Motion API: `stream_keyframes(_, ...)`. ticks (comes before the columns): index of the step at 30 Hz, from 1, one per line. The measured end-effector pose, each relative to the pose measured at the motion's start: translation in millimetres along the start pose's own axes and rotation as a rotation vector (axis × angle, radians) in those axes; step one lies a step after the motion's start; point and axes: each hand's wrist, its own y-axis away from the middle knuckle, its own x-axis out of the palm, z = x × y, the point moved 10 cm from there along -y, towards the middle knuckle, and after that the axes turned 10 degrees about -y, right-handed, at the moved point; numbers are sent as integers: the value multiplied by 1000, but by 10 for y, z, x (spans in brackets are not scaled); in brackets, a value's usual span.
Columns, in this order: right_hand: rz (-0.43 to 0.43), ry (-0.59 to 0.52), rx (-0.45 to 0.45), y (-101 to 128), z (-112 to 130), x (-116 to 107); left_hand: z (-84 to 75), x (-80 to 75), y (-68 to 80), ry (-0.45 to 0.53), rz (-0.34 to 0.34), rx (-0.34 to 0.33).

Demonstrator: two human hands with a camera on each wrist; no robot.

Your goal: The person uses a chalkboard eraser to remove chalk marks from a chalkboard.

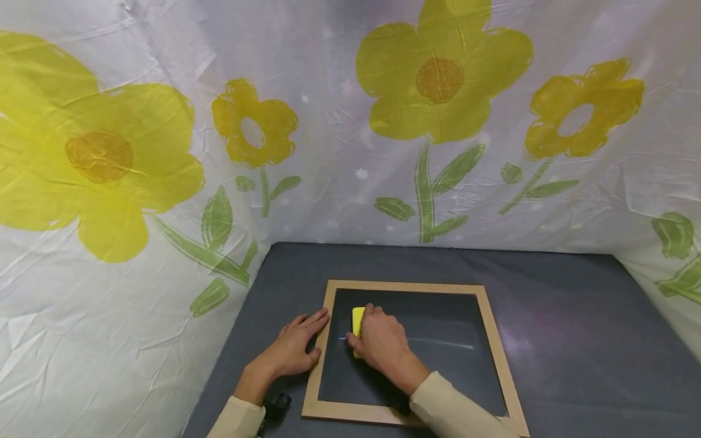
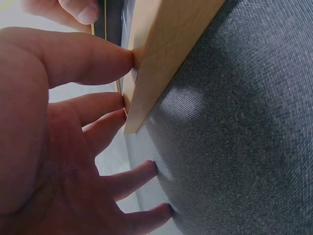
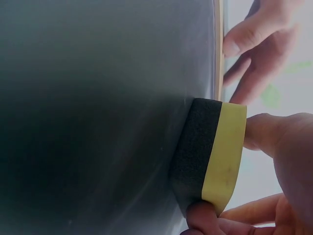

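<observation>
A small chalkboard [image 1: 438, 377] in a light wooden frame [image 1: 405, 286] lies on the grey table. My right hand [image 1: 386, 344] grips a board eraser [image 1: 357, 322], yellow on its back with a black felt pad [image 3: 195, 147], and holds it against the dark surface near the left side. A pale chalk line [image 1: 443, 343] runs to the right of that hand, and a short bit of it shows at the left. My left hand [image 1: 296, 347] rests at the frame's left edge, its fingers spread; thumb and fingertips touch the wood [image 2: 151, 54] in the left wrist view.
Grey cloth covers the table [image 1: 575, 340]. White sheeting with printed yellow flowers [image 1: 438, 79] hangs behind and at both sides. By the left wrist there is a small black object [image 1: 278, 404], partly hidden by the sleeve.
</observation>
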Motion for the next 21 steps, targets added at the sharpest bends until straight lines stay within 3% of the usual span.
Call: stream_keyframes(21,66,43,1,-77,144,193,0,53,11,10,-1,-6)
